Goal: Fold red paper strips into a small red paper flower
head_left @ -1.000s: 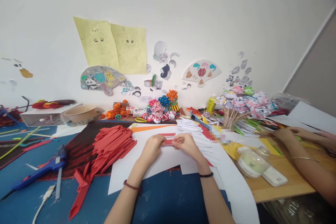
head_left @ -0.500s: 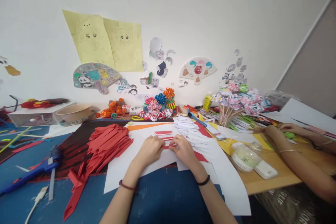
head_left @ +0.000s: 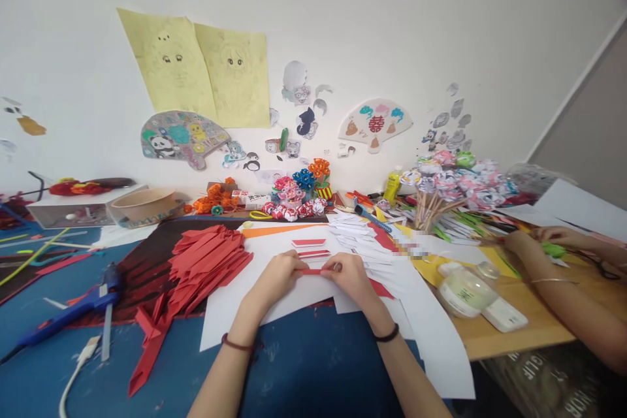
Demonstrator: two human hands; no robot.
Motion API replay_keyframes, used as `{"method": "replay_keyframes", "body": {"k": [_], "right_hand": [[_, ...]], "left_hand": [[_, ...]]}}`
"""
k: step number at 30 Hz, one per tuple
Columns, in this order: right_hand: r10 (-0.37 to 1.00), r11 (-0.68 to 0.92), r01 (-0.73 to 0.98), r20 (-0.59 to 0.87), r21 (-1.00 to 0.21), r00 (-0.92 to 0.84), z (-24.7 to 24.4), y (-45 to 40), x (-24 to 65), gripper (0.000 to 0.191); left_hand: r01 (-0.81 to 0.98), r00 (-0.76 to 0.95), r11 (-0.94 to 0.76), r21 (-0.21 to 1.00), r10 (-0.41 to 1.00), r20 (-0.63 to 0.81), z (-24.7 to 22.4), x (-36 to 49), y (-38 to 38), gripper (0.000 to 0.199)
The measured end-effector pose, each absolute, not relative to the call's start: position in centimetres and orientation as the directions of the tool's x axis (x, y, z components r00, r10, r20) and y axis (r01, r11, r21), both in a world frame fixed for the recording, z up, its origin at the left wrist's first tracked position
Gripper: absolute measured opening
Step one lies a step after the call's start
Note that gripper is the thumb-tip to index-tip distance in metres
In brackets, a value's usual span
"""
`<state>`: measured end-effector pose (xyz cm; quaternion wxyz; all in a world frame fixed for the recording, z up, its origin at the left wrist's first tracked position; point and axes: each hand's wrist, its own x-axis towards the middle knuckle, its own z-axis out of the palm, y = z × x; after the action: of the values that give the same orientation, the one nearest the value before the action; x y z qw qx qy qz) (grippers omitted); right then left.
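Note:
A narrow red paper strip (head_left: 312,272) is stretched between my two hands, low over white paper (head_left: 230,313). My left hand (head_left: 280,279) pinches its left end, and my right hand (head_left: 349,275) pinches the right end. Just beyond my fingers lie two more folded red pieces (head_left: 308,243), one behind the other. To the left is a heaped pile of folded red paper strips (head_left: 208,261). White folded paper strips (head_left: 355,238) are piled beyond my right hand.
A blue glue gun (head_left: 93,304) and a white cable (head_left: 81,362) lie at left. On the right are a clear bottle (head_left: 460,290), a white phone-like object (head_left: 507,312) and paper flowers (head_left: 450,179). Another person's hand (head_left: 522,251) works beside a green piece.
My hands have drawn slightly apart, so more of the red strip shows between them. The whole view has shifted a little, with things sitting further right.

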<state>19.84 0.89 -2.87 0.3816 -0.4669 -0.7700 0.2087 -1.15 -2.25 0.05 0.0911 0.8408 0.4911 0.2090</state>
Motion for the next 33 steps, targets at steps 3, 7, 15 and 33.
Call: {"method": "replay_keyframes", "body": {"k": [3,7,15,33], "right_hand": [[0.895,0.445,0.468,0.358,-0.764,-0.268,-3.0,1.0,19.9,0.002],[0.91,0.395,0.348,0.312,-0.85,-0.273,-3.2,1.1,20.0,0.011],[0.898,0.419,0.338,0.332,-0.843,-0.287,-3.6,1.0,19.8,0.012],[0.844,0.536,0.506,0.443,-0.675,-0.303,-3.5,0.7,19.6,0.007]], "left_hand": [[0.751,0.407,-0.493,0.44,0.87,0.279,-0.4,-1.5,-1.8,0.031],[0.732,0.363,-0.458,0.504,0.889,0.281,-0.9,-2.0,-1.2,0.03],[0.777,0.277,-0.379,0.502,0.923,0.268,-0.9,-2.0,-1.5,0.03],[0.904,0.248,-0.323,0.28,0.93,0.27,-0.5,-0.6,-2.5,0.025]]}}
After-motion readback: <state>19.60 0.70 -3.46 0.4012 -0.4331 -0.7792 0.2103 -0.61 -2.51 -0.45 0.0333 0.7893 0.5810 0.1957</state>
